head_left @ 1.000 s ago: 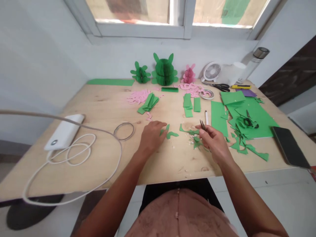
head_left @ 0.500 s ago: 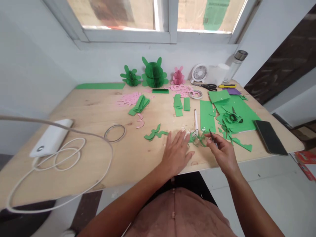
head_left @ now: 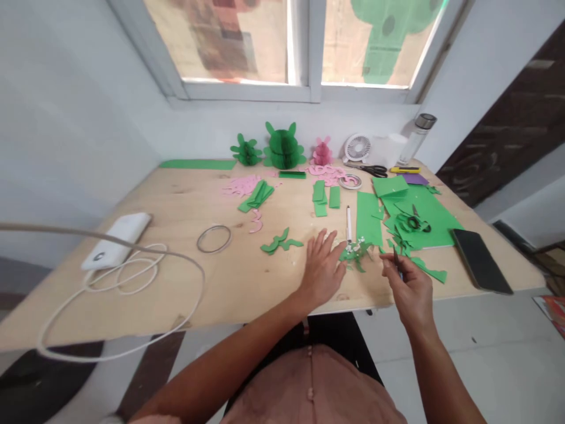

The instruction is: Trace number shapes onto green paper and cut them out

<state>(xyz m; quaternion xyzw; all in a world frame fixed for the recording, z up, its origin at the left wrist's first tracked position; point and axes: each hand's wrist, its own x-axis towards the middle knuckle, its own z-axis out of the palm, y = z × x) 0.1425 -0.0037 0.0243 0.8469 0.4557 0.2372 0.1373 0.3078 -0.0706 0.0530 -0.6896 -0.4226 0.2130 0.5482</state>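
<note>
My left hand lies on the wooden table with its fingers spread. Its fingertips reach the edge of a small heap of green paper cuttings mixed with white bits. To the right of that heap, my right hand is closed around a thin, dark, pointed tool, its tip upward; its exact kind is unclear. A white pen lies just beyond the heap. Left of my left hand are wavy green paper pieces. Black-handled scissors rest on green scraps to the right.
Green paper sheets and a phone lie at the right. Honeycomb paper figures, a small fan and a bottle stand along the back. A silver ring and a white power bank with its cable are at left.
My right hand with the tool has drawn back to the right, away from the green cuttings. My left hand's fingers are more spread. The camera view has tilted up.
</note>
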